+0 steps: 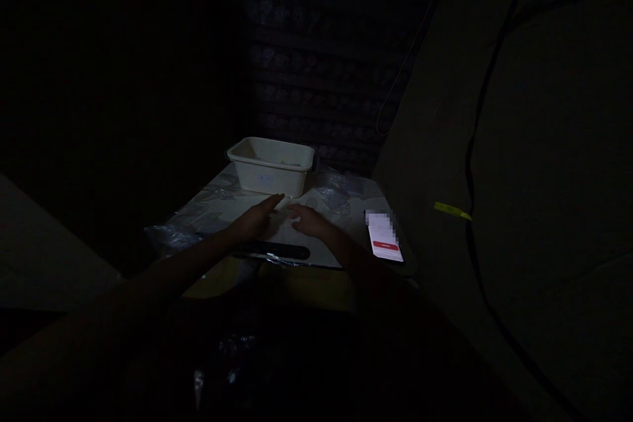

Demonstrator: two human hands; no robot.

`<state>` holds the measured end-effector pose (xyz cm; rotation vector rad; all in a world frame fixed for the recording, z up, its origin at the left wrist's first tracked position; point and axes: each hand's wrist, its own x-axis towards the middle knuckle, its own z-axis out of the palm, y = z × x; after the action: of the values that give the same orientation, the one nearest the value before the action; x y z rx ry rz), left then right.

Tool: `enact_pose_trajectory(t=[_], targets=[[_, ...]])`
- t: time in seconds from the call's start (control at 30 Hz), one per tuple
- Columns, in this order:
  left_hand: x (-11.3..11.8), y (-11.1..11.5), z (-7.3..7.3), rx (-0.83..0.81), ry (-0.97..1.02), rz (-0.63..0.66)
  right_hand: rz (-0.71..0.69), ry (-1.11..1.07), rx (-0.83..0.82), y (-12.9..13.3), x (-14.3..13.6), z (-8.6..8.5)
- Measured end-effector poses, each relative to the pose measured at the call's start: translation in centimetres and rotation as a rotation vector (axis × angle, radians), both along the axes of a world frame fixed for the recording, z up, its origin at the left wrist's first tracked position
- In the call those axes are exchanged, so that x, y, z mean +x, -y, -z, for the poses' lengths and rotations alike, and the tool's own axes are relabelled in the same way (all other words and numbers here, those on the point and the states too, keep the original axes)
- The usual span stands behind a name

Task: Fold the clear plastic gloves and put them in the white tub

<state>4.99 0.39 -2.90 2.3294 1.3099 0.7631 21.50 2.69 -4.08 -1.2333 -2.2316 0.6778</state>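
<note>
My left hand (258, 218) reaches over the small table (326, 252) with its fingers stretched out, just in front of a white plastic tub (271, 175). Facing it from the other side is my right hand (307, 219), fingers apart and slightly bent. I see nothing held in either hand, and a narrow gap separates them. A long dark bar-shaped object (277, 250) lies along the near edge, below the hands. The tub stands upright with dark side handles; its contents are too dim to make out.
A phone (384, 237) with a lit screen lies at the table's right side. Clear crumpled plastic (171, 237) hangs at the left edge, with more plastic (339, 186) right of the tub. A black cable (469, 165) with a yellow tag (451, 211) runs along the right wall.
</note>
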Motion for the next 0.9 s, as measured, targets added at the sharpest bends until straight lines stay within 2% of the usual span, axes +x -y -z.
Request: enact_pose_trajectory(t=[0.1,0.2,0.37,0.5,0.63,0.77,0.9], targets=[[0.2,-0.4,0.0,0.095,-0.046,0.024,-0.022,-0.093,-0.065,-0.5,-1.5,-0.4],[0.4,-0.4,0.0,0.160,0.000,-0.016,0.010,-0.162,-0.124,-0.9,-2.5,-0.8],[0.2,-0.1,-0.3,0.138,0.098,-0.113,0.059,-0.272,-0.130,-1.8,-2.9,-0.3],[0.0,0.4,-1.2,-0.050,0.067,-0.280,0.160,-0.404,-0.276,-1.9,-2.4,-0.2],[0.5,1.3,-2.0,-0.324,-0.004,-0.352,0.220,-0.614,-0.463,-1.6,-1.8,-1.0],[0.9,2.4,-1.6,-0.488,-0.056,-0.347,0.242,-0.682,-0.560,-1.3,-1.7,-1.3],[0.4,3.4,-1.6,-0.561,-0.036,-0.241,0.228,-0.673,-0.527,-1.4,-1.7,-0.8]])
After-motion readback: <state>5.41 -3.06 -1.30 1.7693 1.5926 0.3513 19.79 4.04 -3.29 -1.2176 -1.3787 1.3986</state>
